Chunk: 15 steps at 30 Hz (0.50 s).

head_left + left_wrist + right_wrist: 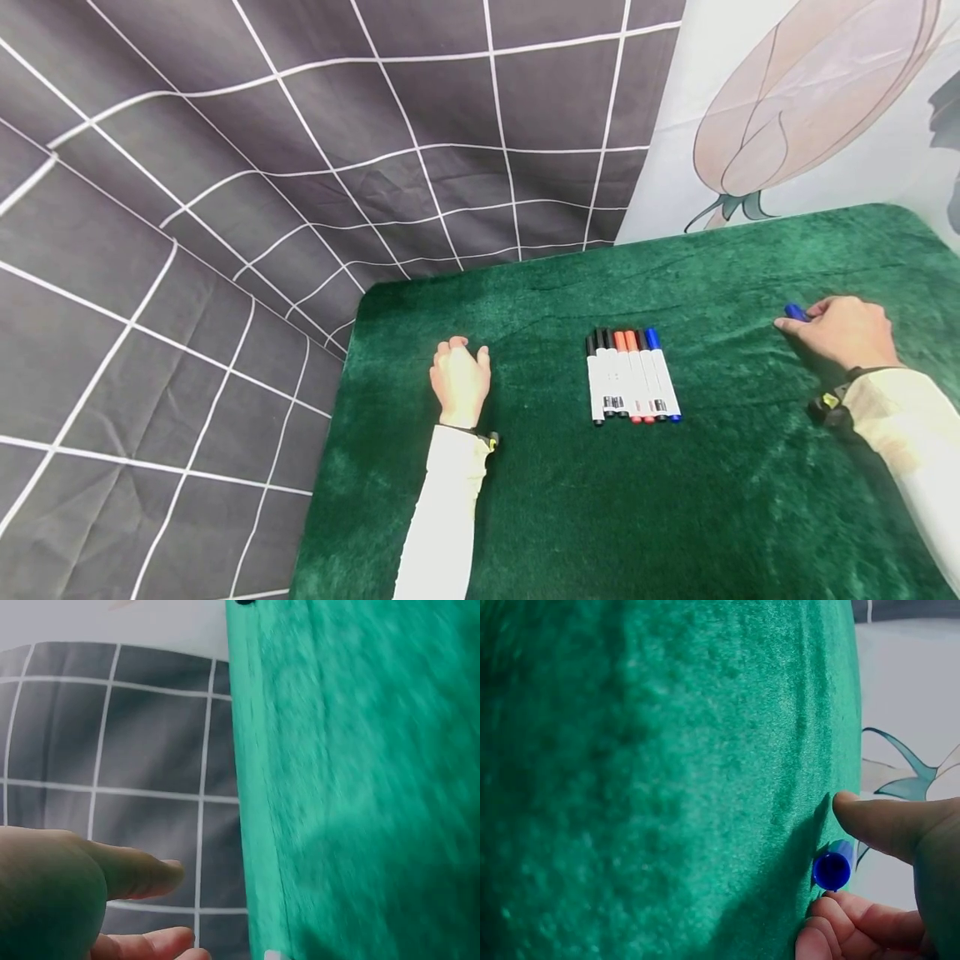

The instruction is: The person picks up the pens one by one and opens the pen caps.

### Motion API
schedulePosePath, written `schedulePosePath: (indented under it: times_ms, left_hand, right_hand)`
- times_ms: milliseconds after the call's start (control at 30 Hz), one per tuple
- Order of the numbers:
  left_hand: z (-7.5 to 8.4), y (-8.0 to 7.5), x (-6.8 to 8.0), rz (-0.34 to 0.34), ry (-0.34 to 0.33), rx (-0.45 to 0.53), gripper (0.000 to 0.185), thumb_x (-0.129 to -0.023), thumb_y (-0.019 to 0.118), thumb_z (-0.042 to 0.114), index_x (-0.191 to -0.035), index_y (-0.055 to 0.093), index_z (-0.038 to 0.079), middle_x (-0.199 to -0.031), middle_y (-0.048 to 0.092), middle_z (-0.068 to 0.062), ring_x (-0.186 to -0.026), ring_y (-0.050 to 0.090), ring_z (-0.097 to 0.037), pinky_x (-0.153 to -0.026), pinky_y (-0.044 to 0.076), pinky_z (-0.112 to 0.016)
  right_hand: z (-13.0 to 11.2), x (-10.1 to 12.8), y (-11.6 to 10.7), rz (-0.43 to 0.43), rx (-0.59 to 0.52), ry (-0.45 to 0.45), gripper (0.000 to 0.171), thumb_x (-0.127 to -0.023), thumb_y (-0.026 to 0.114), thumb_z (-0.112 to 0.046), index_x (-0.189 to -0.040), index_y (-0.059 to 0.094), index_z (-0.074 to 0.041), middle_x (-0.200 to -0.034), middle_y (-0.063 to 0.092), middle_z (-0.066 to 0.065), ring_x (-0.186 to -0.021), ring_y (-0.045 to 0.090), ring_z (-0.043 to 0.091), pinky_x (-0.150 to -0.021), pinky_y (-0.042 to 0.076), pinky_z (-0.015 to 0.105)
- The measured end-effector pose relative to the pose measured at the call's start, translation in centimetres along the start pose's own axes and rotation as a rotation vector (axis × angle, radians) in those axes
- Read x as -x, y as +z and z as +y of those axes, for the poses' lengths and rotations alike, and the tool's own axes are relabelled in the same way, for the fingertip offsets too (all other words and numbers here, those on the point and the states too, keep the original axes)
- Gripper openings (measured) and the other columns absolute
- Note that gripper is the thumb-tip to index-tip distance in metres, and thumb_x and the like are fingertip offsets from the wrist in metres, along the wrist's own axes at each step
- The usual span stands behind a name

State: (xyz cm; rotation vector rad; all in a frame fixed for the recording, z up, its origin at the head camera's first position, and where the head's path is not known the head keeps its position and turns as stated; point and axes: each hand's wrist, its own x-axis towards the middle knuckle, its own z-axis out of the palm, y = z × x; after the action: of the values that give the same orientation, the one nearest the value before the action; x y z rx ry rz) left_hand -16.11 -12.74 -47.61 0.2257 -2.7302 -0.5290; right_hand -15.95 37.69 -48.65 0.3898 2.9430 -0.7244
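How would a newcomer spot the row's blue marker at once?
On the green cloth, find the row of markers between left hand and right hand. The blue marker is the rightmost in the head view. Its cap is blue; the row's other caps are black or orange-red.

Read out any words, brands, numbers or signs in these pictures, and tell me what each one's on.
No text can be read.
White-barrelled markers: small printed marks near the lower ends, too small to read.
Blue cap at the right hand: no lettering shows.
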Motion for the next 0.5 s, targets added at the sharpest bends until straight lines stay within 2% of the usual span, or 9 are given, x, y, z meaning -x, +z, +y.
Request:
schedulePosePath:
  times_ms: [167,300,400,500]
  left_hand:
    - [1.5,0.5,0.3,-0.015,0.022,0.019,0.032,-0.089,0.076,0.029,-0.105,0.071,0.002,-0.099,0.069,-0.017,-0.090,0.068,-0.037,-0.077,0.053,-0.049]
    - [2.5,0.7,0.5,-0.034,0.021,0.054,0.030,-0.088,0.076,0.028,-0.104,0.071,0.003,-0.098,0.068,-0.017,-0.092,0.068,-0.037,-0.077,0.054,-0.049]
    - [3.0,0.8,0.7,-0.045,0.026,0.059,0.029,-0.089,0.076,0.027,-0.103,0.070,0.003,-0.098,0.069,-0.016,-0.096,0.067,-0.035,-0.084,0.053,-0.047]
    - [3.6,1.0,1.1,-0.054,0.032,0.060,0.028,-0.088,0.077,0.027,-0.101,0.071,0.003,-0.096,0.070,-0.015,-0.094,0.067,-0.034,-0.084,0.052,-0.045]
  right_hand:
    - [-0.7,0.1,0.0,0.060,0.022,-0.003,0.068,-0.093,0.065,-0.043,-0.111,0.054,0.022,-0.102,0.060,0.040,-0.094,0.055,0.061,-0.080,0.041,0.067]
    - [-1.4,0.3,-0.1,0.122,-0.015,-0.063,0.066,-0.092,0.067,-0.041,-0.112,0.054,0.021,-0.099,0.061,0.039,-0.092,0.056,0.060,-0.075,0.042,0.066]
    - [-2.0,0.4,-0.1,0.142,-0.049,-0.102,0.066,-0.093,0.067,-0.042,-0.114,0.054,0.019,-0.100,0.060,0.038,-0.092,0.055,0.059,-0.077,0.041,0.067]
    - [-2.7,0.7,0.0,0.156,-0.068,-0.120,0.065,-0.093,0.066,-0.043,-0.115,0.054,0.018,-0.101,0.059,0.037,-0.092,0.055,0.057,-0.078,0.040,0.067]
